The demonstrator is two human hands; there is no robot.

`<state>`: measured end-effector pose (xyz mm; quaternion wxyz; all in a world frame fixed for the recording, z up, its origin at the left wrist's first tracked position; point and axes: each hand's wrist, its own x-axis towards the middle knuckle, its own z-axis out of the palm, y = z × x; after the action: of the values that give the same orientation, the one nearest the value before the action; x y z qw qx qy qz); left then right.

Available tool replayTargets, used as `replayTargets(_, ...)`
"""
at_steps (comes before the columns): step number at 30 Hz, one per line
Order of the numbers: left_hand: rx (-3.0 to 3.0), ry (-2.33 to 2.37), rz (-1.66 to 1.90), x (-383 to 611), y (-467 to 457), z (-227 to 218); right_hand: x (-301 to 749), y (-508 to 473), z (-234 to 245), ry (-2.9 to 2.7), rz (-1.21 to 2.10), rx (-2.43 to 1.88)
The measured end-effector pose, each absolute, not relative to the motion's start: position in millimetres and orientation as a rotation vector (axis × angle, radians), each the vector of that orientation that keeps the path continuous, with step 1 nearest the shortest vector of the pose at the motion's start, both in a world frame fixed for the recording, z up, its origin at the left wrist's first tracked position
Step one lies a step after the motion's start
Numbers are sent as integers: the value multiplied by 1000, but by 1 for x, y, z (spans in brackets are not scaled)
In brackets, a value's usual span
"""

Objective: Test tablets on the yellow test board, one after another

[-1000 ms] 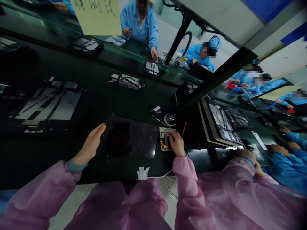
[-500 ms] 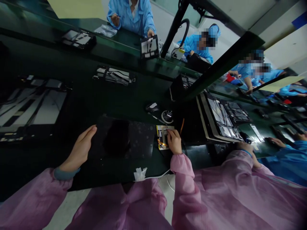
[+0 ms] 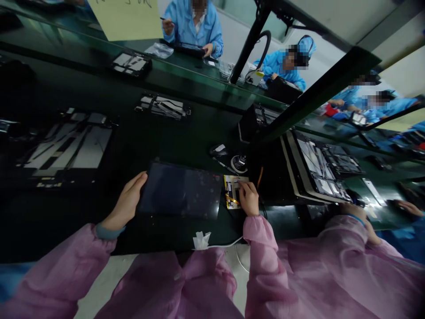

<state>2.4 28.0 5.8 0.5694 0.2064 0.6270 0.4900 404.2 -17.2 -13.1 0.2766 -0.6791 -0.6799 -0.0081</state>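
A dark glossy tablet panel lies tilted on the green worktop in front of me. My left hand holds its left edge, fingers curled against it. A small yellow circuit board sits at the panel's right end, joined by an orange flex strip. My right hand is closed with its fingertips pressing on that board. Both my sleeves are pink.
A round tape roll and a small dark tool lie just behind the board. Opened tablet housings stand at the right, more lie on the belt and at the left. A neighbour in pink works at my right; blue-coated people sit opposite.
The panel's near edge has lifted a little and its face now shows a bluish sheen. My hands keep their places at its two ends.
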Motion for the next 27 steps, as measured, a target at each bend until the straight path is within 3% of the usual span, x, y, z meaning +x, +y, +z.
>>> replayTargets(11,558,1400,1195,8,29,17,410,-11,-13,-1799,-4,-1807)
replayTargets(20,593,1342,1202,6,30,14,349,-75,77,-1917,-32,-1669)
replayTargets(27,587,1342,1216,6,30,13,270,-105,33,-1849,78,-1490)
